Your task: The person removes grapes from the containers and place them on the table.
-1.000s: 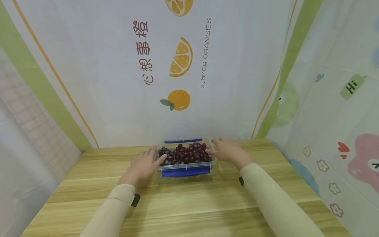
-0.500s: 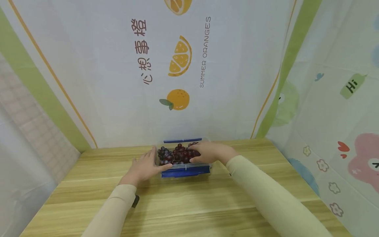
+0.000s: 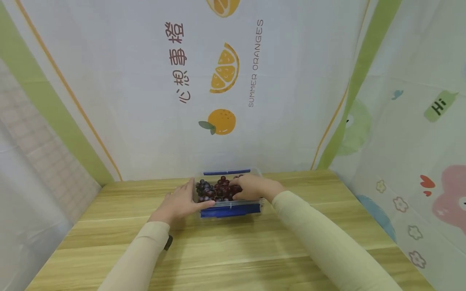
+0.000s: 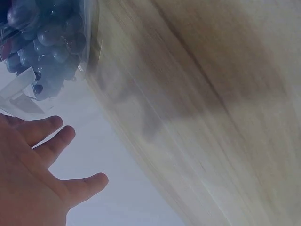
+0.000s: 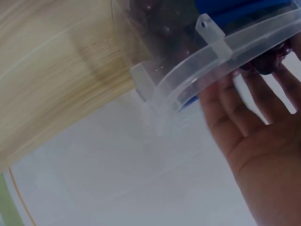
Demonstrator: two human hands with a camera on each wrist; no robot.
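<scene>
A clear plastic container [image 3: 230, 204] with blue clips stands at the table's back, filled with dark red and purple grapes [image 3: 218, 190]. At the container's left side is my left hand [image 3: 180, 204], its thumb reaching along the front rim. The left wrist view shows this hand's fingers [image 4: 51, 143] spread and nearly straight near the container. My right hand [image 3: 255, 186] reaches over the right rim onto the grapes, thumb and fingers apart. In the right wrist view its fingers [image 5: 230, 108] extend past the rim; their tips are partly hidden by the rim and grapes.
The wooden table [image 3: 225, 250] extends in front of the container. Directly behind rises a white cloth [image 3: 145, 121] printed with oranges and lettering. Another patterned cloth [image 3: 400, 161] hangs along the right side.
My right hand has moved left from the container's right edge onto the grapes. The left hand stays at the left side, its thumb now lower along the front rim.
</scene>
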